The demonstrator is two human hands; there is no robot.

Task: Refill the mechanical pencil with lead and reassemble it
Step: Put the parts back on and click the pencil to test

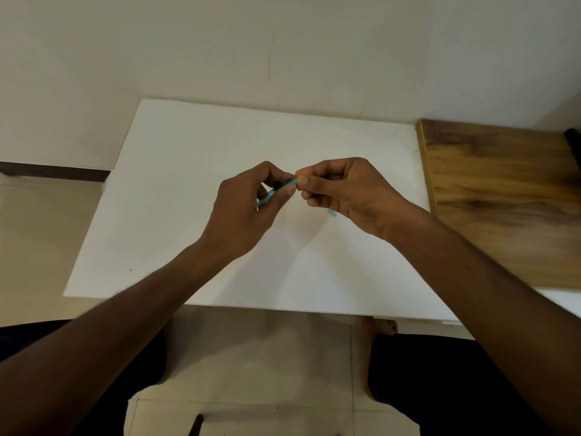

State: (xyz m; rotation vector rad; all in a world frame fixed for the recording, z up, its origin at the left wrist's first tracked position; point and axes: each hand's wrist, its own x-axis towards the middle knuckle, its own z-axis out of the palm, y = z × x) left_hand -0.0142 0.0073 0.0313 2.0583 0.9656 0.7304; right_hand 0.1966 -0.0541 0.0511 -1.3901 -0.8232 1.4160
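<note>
A teal mechanical pencil [276, 189] is held above the middle of a white board [188, 171]. My left hand [248, 212] is closed around its barrel, and most of the barrel is hidden by the fingers. My right hand [345, 190] pinches at the pencil's upper end with thumb and forefinger; what it pinches is too small to see. A small teal piece [332, 213] pokes out under my right palm; whether it lies on the board or is held I cannot tell.
The white board lies on a low table against a cream wall [283, 51]. A wooden surface [503, 196] adjoins it on the right. My knees and a tiled floor [267, 357] show below the board's front edge.
</note>
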